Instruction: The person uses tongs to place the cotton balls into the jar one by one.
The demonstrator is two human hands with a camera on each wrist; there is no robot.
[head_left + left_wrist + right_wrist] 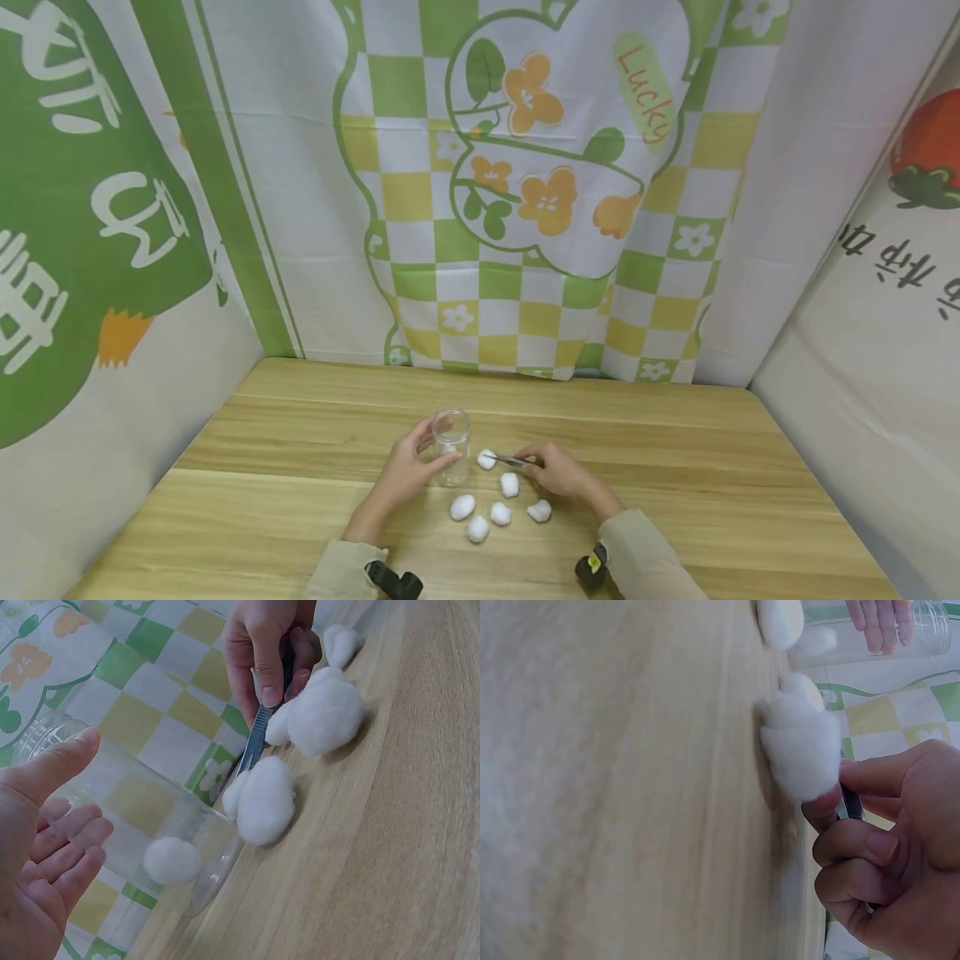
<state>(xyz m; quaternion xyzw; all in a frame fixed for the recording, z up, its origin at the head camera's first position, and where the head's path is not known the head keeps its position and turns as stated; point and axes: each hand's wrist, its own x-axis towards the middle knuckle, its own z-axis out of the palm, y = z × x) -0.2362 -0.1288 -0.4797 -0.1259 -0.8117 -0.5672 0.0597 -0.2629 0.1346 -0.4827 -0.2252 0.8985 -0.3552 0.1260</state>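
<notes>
My left hand (411, 467) is curled round a clear jar (452, 425), thumb at the near side and fingers behind. The jar stands upright on the table with its mouth uncovered. A white cotton ball (172, 860) shows through its wall, low down. My right hand (558, 471) holds metal tweezers (513, 460) between thumb and fingers. The tips point left and meet a cotton ball (487, 459) beside the jar; whether they pinch it I cannot tell. Nearer me lie several loose cotton balls, among them one (510, 485) just below the tweezers.
The wooden table (300, 433) reaches back to a checked curtain (510, 308). Patterned cloth hangs at the left and right sides. More cotton balls, such as one at the front (477, 528) and one at the right (538, 511), lie between my forearms.
</notes>
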